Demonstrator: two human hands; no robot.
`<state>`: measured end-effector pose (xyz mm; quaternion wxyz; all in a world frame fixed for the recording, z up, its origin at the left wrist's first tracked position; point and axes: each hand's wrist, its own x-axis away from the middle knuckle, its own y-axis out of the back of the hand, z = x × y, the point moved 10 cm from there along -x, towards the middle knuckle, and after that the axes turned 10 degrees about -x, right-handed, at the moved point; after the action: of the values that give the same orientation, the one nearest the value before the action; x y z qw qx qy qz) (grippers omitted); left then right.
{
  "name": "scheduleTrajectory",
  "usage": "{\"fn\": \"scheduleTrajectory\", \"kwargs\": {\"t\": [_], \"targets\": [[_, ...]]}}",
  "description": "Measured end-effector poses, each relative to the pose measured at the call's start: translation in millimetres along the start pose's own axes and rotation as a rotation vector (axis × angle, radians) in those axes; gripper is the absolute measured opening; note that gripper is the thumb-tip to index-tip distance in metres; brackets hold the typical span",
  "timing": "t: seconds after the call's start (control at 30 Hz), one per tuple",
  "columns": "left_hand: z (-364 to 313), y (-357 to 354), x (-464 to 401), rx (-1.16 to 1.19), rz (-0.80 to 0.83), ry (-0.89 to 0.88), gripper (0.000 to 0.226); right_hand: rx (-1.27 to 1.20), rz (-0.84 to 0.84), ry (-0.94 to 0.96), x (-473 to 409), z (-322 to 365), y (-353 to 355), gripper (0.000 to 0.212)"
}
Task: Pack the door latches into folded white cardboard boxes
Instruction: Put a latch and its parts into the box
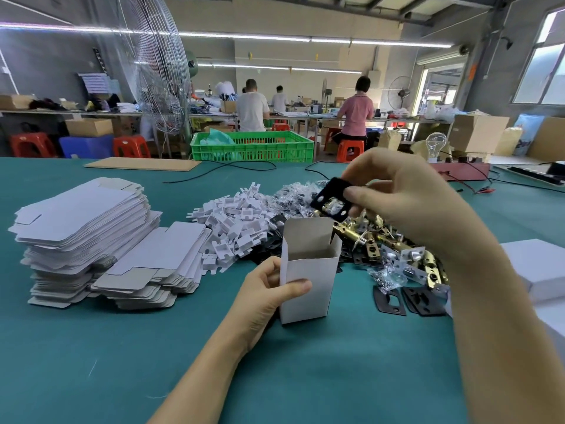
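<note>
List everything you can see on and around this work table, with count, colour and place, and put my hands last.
open box: one, white, upright, front centre of the table
flat box blanks: two stacks, white and grey, left
card inserts: a heap, white, centre
door latches: a pile, brass and silver, right of the box
black plates: several, lying before the latch pile
screw bags: many, clear, behind the piles
held latch: one, black faceplate, above the box
table: one, teal
cardboard sheet: one, brown, far edge
crate: one, green, beyond the table
stools: several, red, background
people: at least three, at far benches
left hand: grips the box
right hand: fingers pinch the latch
</note>
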<state>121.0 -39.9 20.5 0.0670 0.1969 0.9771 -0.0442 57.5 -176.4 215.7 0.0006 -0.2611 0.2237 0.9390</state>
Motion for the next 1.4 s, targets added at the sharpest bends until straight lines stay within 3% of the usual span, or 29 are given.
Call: {"fn": "scheduleTrajectory", "kwargs": {"t": [0.2,0.33,0.57,0.7,0.93,1.07,1.27,1.4], "targets": [[2,-1,1,0.005,0.006,0.012,0.037,0.409,0.171,-0.007,-6,-9,-54,0.011],[2,-1,1,0.001,0.002,0.024,0.039,0.512,0.201,-0.05,-7,-23,-57,0.011],[0,-1,1,-0.004,0.004,0.023,0.029,0.404,0.284,-0.081,-7,-32,-68,0.011],[2,-1,1,-0.004,0.006,0.027,0.03,0.335,0.228,-0.08,-9,-36,-65,0.01],[5,1,-1,-0.013,-0.003,0.033,0.062,0.301,0.188,-0.029,-10,-33,-66,0.013],[4,1,-1,-0.014,-0.001,0.032,0.063,0.289,0.112,0.014,-12,-28,-58,0.014],[6,1,-3,-0.003,-0.005,0.03,0.056,0.368,0.253,-0.097,-8,-47,-73,0.005],[5,1,-3,-0.009,0.002,0.02,0.059,0.269,0.03,-0.012,-13,-30,-33,0.004]]}}
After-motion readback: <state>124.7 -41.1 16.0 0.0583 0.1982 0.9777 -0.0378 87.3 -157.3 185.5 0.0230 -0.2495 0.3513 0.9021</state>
